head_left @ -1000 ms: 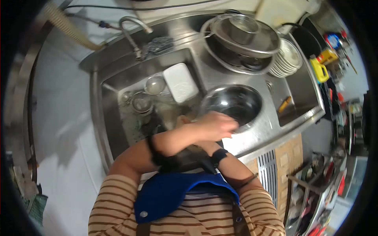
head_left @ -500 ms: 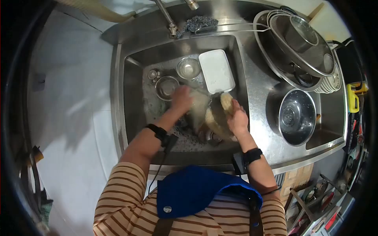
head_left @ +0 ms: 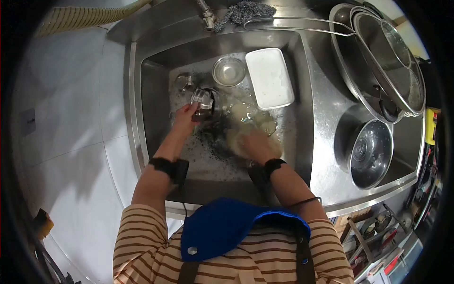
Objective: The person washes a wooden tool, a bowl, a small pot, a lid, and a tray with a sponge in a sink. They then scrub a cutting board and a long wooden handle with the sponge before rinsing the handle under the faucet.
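Note:
In the soapy sink [head_left: 156, 113], my left hand [head_left: 187, 116] grips a small metal bowl [head_left: 202, 105], tilted on its side. My right hand [head_left: 255, 144] is closed on a pale yellowish cloth or loofah [head_left: 239, 139], partly in the dishwater and blurred. A round metal bowl [head_left: 229, 72] lies behind the hands, and a white rectangular tray [head_left: 269, 78] is to its right. One more small metal container [head_left: 184, 82] sits at the back left of the sink.
Stacked strainers and large bowls [head_left: 378, 61] stand at the right, with a steel basin [head_left: 371, 154] in front. A faucet [head_left: 208, 19], a dark mesh scourer [head_left: 250, 12] and a long wire handle [head_left: 298, 20] lie along the back. A ribbed hose [head_left: 90, 16] is at upper left.
My left hand has moved left and now holds the small metal bowl. My right hand has moved left and down with the pale cloth or loofah. The view has shifted slightly.

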### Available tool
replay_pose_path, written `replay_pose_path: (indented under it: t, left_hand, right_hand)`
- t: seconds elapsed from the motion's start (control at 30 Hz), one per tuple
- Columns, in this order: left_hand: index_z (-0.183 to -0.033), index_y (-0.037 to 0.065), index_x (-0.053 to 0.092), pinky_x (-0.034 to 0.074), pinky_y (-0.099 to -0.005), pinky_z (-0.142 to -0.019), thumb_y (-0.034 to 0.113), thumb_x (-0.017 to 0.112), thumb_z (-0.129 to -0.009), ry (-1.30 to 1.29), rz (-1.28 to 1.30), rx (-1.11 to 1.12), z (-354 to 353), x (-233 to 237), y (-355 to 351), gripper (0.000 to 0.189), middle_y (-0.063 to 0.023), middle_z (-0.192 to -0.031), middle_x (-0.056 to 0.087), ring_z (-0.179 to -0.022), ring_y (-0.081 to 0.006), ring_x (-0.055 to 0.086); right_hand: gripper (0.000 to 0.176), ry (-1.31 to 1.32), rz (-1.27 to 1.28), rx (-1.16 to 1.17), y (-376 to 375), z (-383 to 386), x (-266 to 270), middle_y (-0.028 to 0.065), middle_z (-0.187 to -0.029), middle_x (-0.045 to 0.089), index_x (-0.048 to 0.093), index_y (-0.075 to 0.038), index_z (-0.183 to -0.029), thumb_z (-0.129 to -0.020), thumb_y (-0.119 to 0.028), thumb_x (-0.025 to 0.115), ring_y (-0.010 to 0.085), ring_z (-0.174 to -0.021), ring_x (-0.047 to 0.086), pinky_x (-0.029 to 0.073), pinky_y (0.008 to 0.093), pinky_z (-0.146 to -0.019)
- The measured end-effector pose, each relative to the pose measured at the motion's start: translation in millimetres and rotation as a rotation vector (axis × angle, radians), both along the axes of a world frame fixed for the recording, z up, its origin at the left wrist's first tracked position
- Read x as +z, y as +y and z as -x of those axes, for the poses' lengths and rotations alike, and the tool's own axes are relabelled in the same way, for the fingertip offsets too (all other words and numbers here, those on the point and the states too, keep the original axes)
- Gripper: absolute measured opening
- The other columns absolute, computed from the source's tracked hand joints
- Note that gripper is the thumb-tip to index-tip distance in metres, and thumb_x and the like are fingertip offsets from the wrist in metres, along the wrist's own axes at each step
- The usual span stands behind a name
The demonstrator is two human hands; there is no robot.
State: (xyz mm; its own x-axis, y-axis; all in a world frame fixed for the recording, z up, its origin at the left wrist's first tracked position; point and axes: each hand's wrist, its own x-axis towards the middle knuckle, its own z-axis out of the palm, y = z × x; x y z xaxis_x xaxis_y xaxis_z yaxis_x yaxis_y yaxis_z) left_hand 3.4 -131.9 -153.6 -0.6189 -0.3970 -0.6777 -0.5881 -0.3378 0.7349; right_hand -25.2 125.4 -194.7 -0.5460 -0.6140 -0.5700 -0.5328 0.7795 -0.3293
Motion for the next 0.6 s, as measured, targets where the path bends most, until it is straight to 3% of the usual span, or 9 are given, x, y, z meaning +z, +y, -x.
replay_pose_path:
  t: [0.07, 0.1, 0.17, 0.23, 0.3, 0.37, 0.47, 0.53, 0.6]
  left_hand:
    - [-0.085, 0.006, 0.062, 0.046, -0.0306, -0.063, 0.027, 0.064, -0.078, 0.031, 0.005, 0.029, -11.3, 19.5, 17.9, 0.022, -0.0011, -0.078, 0.060, -0.069, -0.0119, 0.057]
    - [-0.085, 0.006, 0.062, 0.046, -0.0306, -0.063, 0.027, 0.064, -0.078, 0.028, 0.000, 0.030, -18.5, 25.3, 25.5, 0.022, -0.0011, -0.078, 0.060, -0.069, -0.0119, 0.057]
    - [-0.081, 0.007, 0.063, 0.045, -0.0321, -0.062, 0.029, 0.067, -0.074, -0.028, 0.375, -0.640, -31.4, 33.9, 42.3, 0.023, -0.0017, -0.078, 0.061, -0.070, -0.0169, 0.058]
    - [-0.080, 0.009, 0.063, 0.043, -0.0372, -0.068, 0.031, 0.068, -0.070, 0.114, 0.657, -1.035, -43.6, 13.1, 73.5, 0.024, -0.0034, -0.076, 0.059, -0.077, -0.0230, 0.056]
    - [-0.080, 0.007, 0.063, 0.040, -0.0377, -0.076, 0.029, 0.071, -0.065, 0.100, 0.814, -1.287, -41.3, 6.2, 107.1, 0.028, -0.0090, -0.086, 0.059, -0.090, -0.0275, 0.051]
    - [-0.080, 0.006, 0.062, 0.038, -0.0385, -0.079, 0.029, 0.073, -0.062, 0.181, 0.879, -1.170, -29.2, 1.0, 133.3, 0.031, -0.0088, -0.093, 0.057, -0.094, -0.0281, 0.047]
    - [-0.095, 0.005, 0.055, 0.035, -0.0412, -0.086, 0.027, 0.078, -0.056, 0.359, 0.891, -1.084, -24.4, -22.2, 129.8, 0.050, -0.0143, -0.120, 0.043, -0.109, -0.0346, 0.038]
    - [-0.122, 0.006, 0.037, 0.031, -0.0430, -0.095, 0.024, 0.079, -0.055, 0.444, 0.950, -0.924, -20.7, -25.0, 134.3, 0.081, -0.0205, -0.130, 0.030, -0.119, -0.0389, 0.031]
    - [-0.128, 0.006, 0.029, 0.028, -0.0453, -0.098, 0.020, 0.080, -0.051, 0.443, 0.780, -0.880, -16.4, -38.7, 131.4, 0.094, -0.0219, -0.131, 0.028, -0.120, -0.0394, 0.029]
  right_hand:
    - [0.034, -0.175, 0.192, 0.006, -3.5, 21.2, 17.9, 0.0153, -0.105, 0.055, 0.055, -0.010, -0.111, -0.080, -0.023, 0.051, 0.0324, -0.094, 0.056, 0.045, 0.0463, -0.073]
    - [0.035, -0.221, 0.156, -0.294, -6.0, 30.0, 23.0, 0.0166, -0.101, 0.056, 0.055, -0.007, -0.110, -0.078, -0.022, 0.052, 0.0333, -0.093, 0.056, 0.045, 0.0445, -0.076]
    - [0.037, -0.258, 0.117, -0.580, -2.1, 35.7, 41.0, 0.0180, -0.097, 0.057, 0.055, -0.005, -0.109, -0.076, -0.021, 0.054, 0.0342, -0.092, 0.056, 0.045, 0.0427, -0.078]
    - [0.034, 0.194, 0.345, -0.705, 11.9, 38.2, 59.8, 0.0181, -0.096, 0.060, 0.059, -0.007, -0.104, -0.073, -0.021, 0.059, 0.0347, -0.091, 0.058, 0.047, 0.0397, -0.079]
    - [0.032, 0.185, 0.343, -0.524, 9.5, 25.5, 50.5, 0.0185, -0.094, 0.060, 0.060, -0.007, -0.102, -0.072, -0.019, 0.060, 0.0339, -0.089, 0.058, 0.047, 0.0397, -0.078]
    - [0.031, -0.114, 0.114, -0.194, 0.7, 18.4, 46.9, 0.0189, -0.093, 0.061, 0.060, -0.007, -0.099, -0.070, -0.015, 0.063, 0.0315, -0.089, 0.059, 0.047, 0.0385, -0.078]
    - [0.032, -0.220, 0.176, -0.122, 13.8, 2.3, -37.8, 0.0179, -0.091, 0.062, 0.060, -0.006, -0.099, -0.068, -0.015, 0.066, 0.0323, -0.087, 0.060, 0.047, 0.0382, -0.078]
    - [0.035, -0.219, 0.100, -0.349, 6.7, 12.6, 1.2, 0.0177, -0.093, 0.062, 0.062, -0.004, -0.094, -0.064, -0.020, 0.071, 0.0313, -0.089, 0.060, 0.048, 0.0383, -0.076]
    - [0.031, -0.270, 0.004, -0.364, 4.6, 28.2, 1.4, 0.0176, -0.094, 0.062, 0.063, -0.002, -0.090, -0.066, -0.021, 0.071, 0.0298, -0.089, 0.061, 0.049, 0.0384, -0.074]
